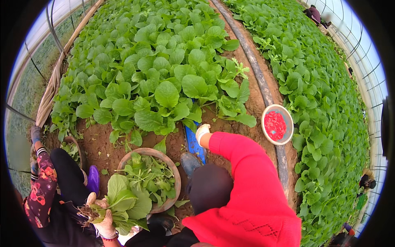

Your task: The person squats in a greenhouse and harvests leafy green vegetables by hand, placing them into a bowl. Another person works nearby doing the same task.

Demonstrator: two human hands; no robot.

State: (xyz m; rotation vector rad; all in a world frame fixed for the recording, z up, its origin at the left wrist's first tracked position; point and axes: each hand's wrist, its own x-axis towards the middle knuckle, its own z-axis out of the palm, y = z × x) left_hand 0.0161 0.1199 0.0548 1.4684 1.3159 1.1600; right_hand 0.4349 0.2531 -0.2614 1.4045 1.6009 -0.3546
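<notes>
My left hand [106, 225], in a pale glove, grips a bunch of leafy greens [125, 202] whose soil-covered roots stick out to the left. Just beyond the bunch stands a round tub [177, 182] with loose greens [151, 176] inside. My right hand [202, 133], also gloved, reaches forward on a red sleeve to the front edge of the leafy bed [166, 94]. It is close above a blue strip [194, 145] lying on the soil; its fingers are largely hidden, so a grip cannot be made out. My dark knee [211, 188] and boot [189, 163] are between both hands.
A bowl [291, 131] of red strips rests over a dark hose [262, 83] on the soil path. At left are a co-worker's floral sleeve [44, 191], gloved hand [35, 135], purple shoe [93, 179] and second tub [81, 151]. Another person [313, 14] is at far right.
</notes>
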